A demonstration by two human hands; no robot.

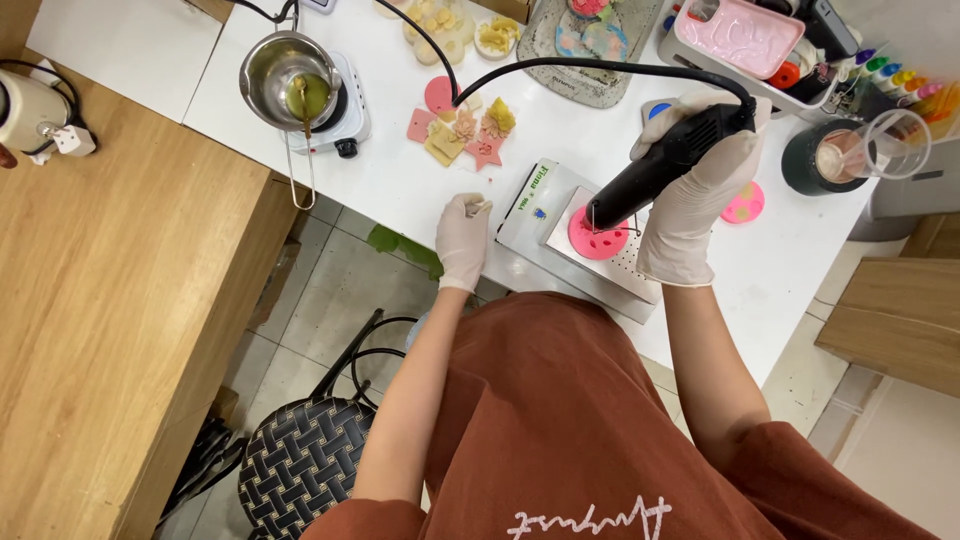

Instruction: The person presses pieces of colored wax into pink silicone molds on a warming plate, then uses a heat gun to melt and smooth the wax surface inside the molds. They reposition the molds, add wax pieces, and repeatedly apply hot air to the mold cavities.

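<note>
- At the far left stands a wooden cabinet top with a cream kettle at its edge.
- Below it, on the tiled floor, a stool with a woven black-and-white seat sits beside the person's brown garment.
- On the white worktop a small white hotplate carries a steel pot with yellowish-green liquid inside.
- Right of the hotplate lies a cluster of small cast shapes, pink, yellow and beige, touching one another.
- The left hand, in a white glove, rests at the worktop's near edge; its fingers are curled narrow around something small and pale, too small to identify.
- Just beside that hand sits a white digital scale, and on its platform lies a round pink mould with small holes.
- The right hand, also gloved, has its fingers wrapped tight round a black corded hand tool, tilted so that its tip points down at the pink mould; whether it touches cannot be told.
- The tool's black cable loops up across the worktop.
- Further right lies a small pink disc with coloured dots, then a dark cup and a clear measuring cup.
- Above them a tray holds a pink slab mould, with coloured bottles near it.
</note>
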